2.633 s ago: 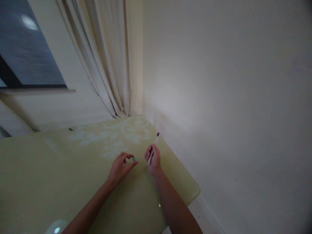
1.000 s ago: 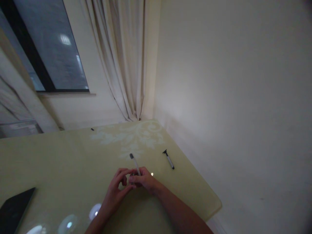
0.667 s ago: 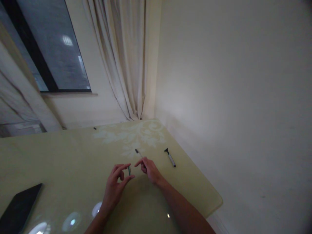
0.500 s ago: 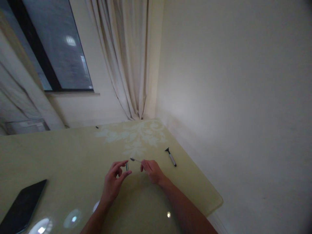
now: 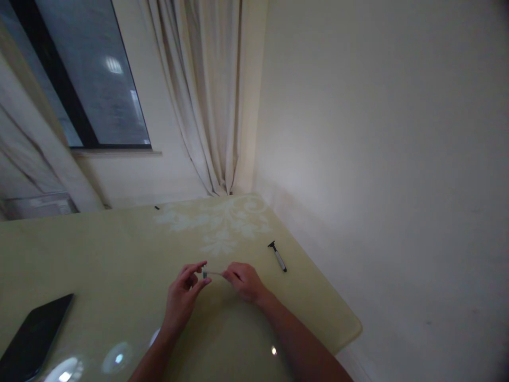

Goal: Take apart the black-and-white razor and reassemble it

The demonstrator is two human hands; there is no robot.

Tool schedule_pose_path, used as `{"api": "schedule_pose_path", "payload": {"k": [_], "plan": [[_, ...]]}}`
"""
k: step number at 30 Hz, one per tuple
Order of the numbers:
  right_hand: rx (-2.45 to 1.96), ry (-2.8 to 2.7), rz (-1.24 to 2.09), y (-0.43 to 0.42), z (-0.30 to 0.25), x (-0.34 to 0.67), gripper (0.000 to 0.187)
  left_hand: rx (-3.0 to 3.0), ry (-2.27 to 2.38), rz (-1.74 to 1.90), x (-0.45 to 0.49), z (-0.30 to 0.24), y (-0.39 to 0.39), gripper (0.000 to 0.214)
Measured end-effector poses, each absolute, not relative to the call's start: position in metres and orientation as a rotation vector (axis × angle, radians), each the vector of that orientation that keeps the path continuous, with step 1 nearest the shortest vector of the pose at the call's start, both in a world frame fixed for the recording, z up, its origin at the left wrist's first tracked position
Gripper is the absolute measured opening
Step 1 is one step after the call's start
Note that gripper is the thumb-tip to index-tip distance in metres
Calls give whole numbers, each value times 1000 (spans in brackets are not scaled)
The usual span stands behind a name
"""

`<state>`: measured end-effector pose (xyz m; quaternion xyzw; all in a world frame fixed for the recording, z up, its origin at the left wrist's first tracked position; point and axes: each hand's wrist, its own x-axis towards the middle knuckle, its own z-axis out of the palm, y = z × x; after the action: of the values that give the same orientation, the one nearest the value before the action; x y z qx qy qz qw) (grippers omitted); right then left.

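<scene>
My left hand [image 5: 185, 294] pinches a small, narrow, silver-and-teal piece [image 5: 204, 271] upright between thumb and fingertips; its exact kind is too small to make out. In my right hand [image 5: 244, 281] is a toothbrush [image 5: 216, 273], its thin pale handle pointing left. The brush's head is at the small piece, and I cannot tell how firmly they touch. A razor [image 5: 277, 257] with a black head and grey handle lies on the table to the right of my right hand.
The pale yellow table [image 5: 119, 254] has a rounded corner at right and meets the wall [image 5: 377, 159]. A dark tablet [image 5: 35, 337] lies at lower left. Near the back edge is a tiny black object [image 5: 157, 207]. Curtains [image 5: 199, 95] hang beside the window [image 5: 91, 69].
The toothbrush has moved left and slightly down, bringing its dark head from beside the small piece to meet it. My left hand has shifted slightly left.
</scene>
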<state>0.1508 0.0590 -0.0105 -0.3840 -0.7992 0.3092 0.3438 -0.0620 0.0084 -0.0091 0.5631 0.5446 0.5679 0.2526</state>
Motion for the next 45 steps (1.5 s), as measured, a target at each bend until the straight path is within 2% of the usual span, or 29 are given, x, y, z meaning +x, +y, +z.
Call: {"api": "schedule_pose_path", "payload": {"k": [11,15,19,26,30,34,37,45], "plan": [[-1009,-2011,853,57,-7,151,54,1505,1456,1546,-63,-12,8,48],[-966,-2062,970,55,-5,150,52,1542,1443,1526,-64,-13,9,47],[-1128,-2041,847,56,-2,150,51,1519,1458,1519,-64,-15,10,50],[-1115,-2014,1002,60,-3,151,47,1388,1489,1529,-69,-15,9,55],[-1025,-1966,1223,63,-7,151,46,1379,1475,1528,-69,-15,9,53],[-1092,-1926,1148,65,-9,153,48,1399,1467,1528,-70,-17,10,51],[-1032,-1940,1252,64,-8,152,48,1383,1469,1526,-70,-17,10,52],[-1073,-1891,1232,62,-1,149,46,1342,1457,1531,-71,-16,9,52]]}}
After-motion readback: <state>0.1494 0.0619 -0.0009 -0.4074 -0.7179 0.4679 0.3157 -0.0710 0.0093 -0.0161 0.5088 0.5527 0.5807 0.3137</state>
